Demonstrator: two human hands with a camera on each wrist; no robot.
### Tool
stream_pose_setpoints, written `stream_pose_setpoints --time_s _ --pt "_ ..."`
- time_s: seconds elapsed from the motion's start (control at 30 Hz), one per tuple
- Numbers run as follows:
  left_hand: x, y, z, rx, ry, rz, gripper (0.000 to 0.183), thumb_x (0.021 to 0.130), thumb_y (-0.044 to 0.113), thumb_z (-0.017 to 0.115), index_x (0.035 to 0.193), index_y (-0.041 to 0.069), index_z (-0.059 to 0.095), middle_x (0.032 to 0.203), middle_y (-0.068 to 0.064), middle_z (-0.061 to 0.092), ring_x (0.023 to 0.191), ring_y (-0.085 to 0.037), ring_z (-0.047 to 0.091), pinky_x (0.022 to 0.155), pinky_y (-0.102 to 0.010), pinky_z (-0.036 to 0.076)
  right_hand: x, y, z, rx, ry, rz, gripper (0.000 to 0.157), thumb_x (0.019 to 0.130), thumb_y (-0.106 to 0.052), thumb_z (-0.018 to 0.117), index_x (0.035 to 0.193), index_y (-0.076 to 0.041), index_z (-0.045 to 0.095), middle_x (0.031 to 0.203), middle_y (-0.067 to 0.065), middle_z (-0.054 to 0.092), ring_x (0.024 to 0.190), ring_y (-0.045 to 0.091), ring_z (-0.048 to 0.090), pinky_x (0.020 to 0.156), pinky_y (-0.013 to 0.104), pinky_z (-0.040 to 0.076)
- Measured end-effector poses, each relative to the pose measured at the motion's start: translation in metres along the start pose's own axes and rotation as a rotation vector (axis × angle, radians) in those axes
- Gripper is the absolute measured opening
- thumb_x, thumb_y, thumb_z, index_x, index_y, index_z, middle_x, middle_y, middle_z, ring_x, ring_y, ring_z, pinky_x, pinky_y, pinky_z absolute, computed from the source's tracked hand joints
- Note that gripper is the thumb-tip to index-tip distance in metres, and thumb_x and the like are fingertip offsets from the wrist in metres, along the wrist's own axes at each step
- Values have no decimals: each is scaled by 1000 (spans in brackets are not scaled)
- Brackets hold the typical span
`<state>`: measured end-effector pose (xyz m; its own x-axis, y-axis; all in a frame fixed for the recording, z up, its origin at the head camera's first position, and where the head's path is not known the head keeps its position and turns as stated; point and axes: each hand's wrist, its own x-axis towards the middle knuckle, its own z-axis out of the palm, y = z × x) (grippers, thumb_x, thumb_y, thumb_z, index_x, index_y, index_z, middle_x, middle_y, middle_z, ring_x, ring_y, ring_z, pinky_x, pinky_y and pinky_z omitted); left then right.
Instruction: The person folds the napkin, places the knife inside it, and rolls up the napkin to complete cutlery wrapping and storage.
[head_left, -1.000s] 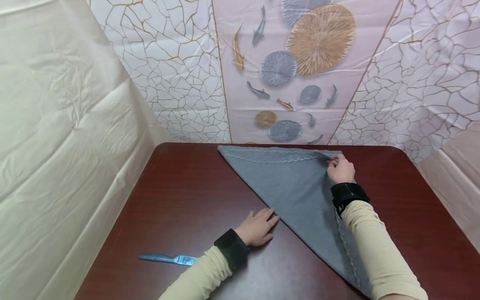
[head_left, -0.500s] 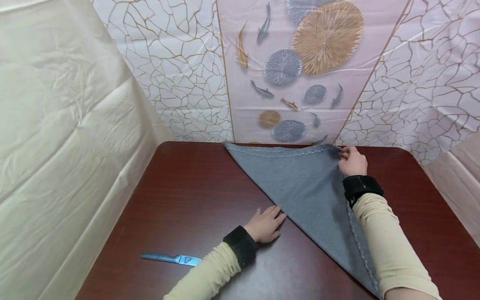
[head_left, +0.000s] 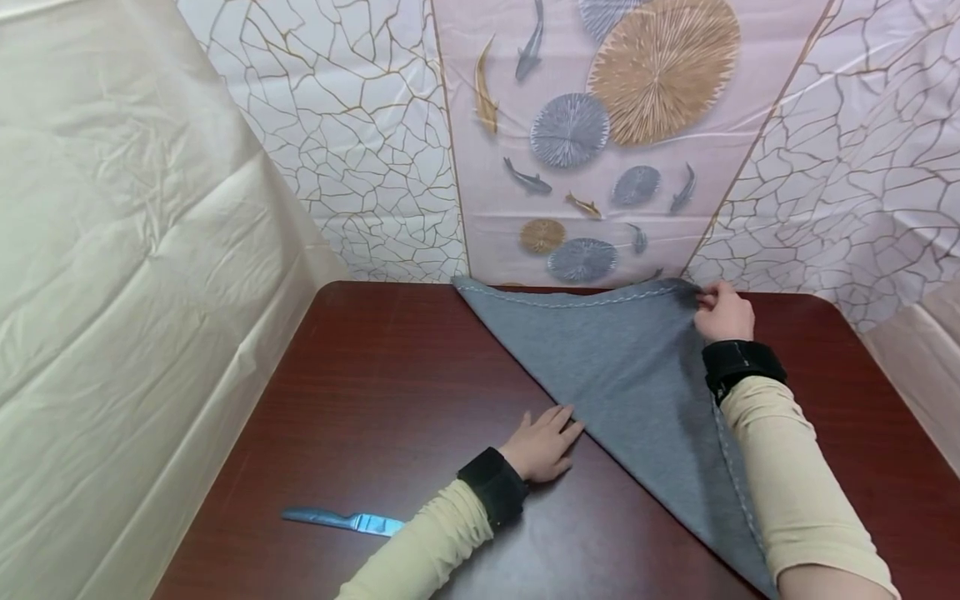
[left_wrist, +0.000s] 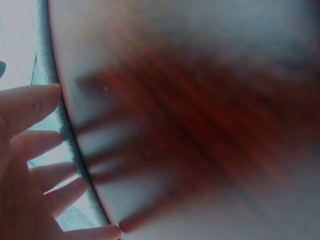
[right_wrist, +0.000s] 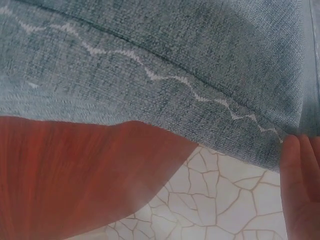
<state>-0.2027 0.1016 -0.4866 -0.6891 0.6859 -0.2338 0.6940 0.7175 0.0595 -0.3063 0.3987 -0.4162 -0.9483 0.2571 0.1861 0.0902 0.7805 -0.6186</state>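
In the head view, the right hand (head_left: 725,314) pinches the far-right corner of the triangular grey cloth (head_left: 630,367), farther right across the table (head_left: 390,375) than a second ago, apparently tautening it.

Left wrist: the left hand (left_wrist: 22,190) touches the folded edge (left_wrist: 45,50), fingers extended.

Right wrist: zigzag-stitched hem (right_wrist: 165,100) pinched.

A knife (head_left: 343,521) lies flat on the table (head_left: 375,375), near left; handle points left, blade right. The table is dark red-brown with rounded far corners. Behind it hangs a white backdrop (head_left: 360,158) with gold crack lines. Its pink centre panel (head_left: 582,177) shows grey and gold fish and discs. A creased cream sheet (head_left: 135,275) covers the left side.
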Motion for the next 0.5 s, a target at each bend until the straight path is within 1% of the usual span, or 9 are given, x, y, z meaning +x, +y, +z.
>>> stream_pose_setpoints --time_s 0.17,0.3,0.5 --pt "3 0 -1 -2 2 -2 57 93 38 48 144 22 27 150 -3 18 136 -17 16 102 -46 27 7 4 -5 2 -2 -28 40 83 -2 41 121 10 43 111 29 56 101 45 48 88 51 34" --pt "5 0 -3 -11 0 -9 58 93 38 48 144 21 27 150 -3 18 136 -17 16 102 -46 27 13 7 -7 13 9 -44 43 81 -1 40 122 11 43 111 29 56 103 44 48 90 50 33" --pt "11 -1 -3 11 -14 -31 58 93 39 47 144 22 26 150 -2 18 136 -17 15 102 -46 27 19 12 -4 36 3 -47 46 78 2 37 123 11 42 114 29 55 104 40 51 91 48 34"
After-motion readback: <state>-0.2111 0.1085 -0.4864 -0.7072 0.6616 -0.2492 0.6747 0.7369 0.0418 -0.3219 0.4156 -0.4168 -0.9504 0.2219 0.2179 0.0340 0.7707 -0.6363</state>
